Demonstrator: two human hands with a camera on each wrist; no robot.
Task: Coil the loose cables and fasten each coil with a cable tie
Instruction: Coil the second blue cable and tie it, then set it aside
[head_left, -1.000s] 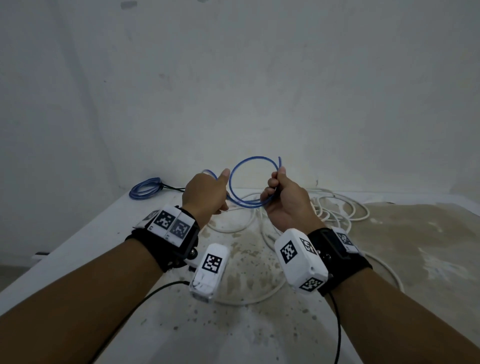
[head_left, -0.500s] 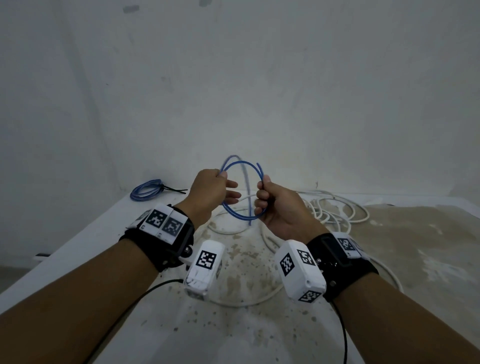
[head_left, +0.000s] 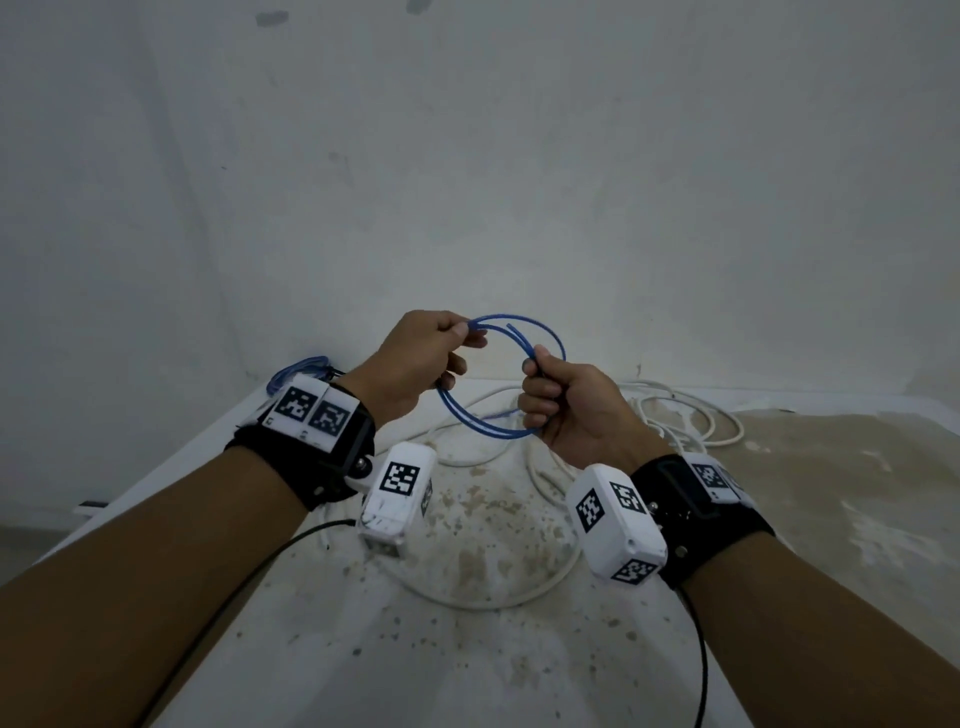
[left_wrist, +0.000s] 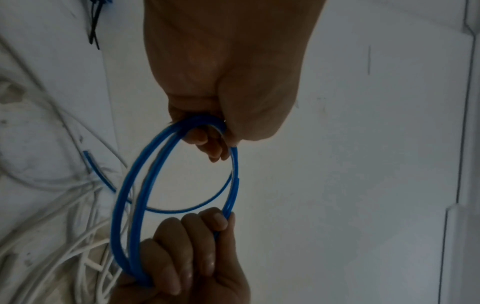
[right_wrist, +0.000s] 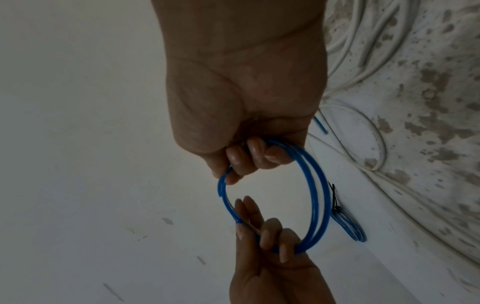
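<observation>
Raised since the earlier frame, the blue cable coil (head_left: 501, 382) hangs above the desk (head_left: 831, 519), left hand (head_left: 415, 358) and right hand (head_left: 571, 410) each closed round it (untied; coiling nearly finished).

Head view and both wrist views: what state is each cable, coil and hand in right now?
Blue cable: looped into a coil, held in the air, no tie on it yet.
Left hand: pinches the coil's left side.
Right hand: grips the coil's right side.
Finished blue coil: lies at the table's far left corner, fastened with a black cable tie.
White cables: loose, uncoiled on the table.
</observation>
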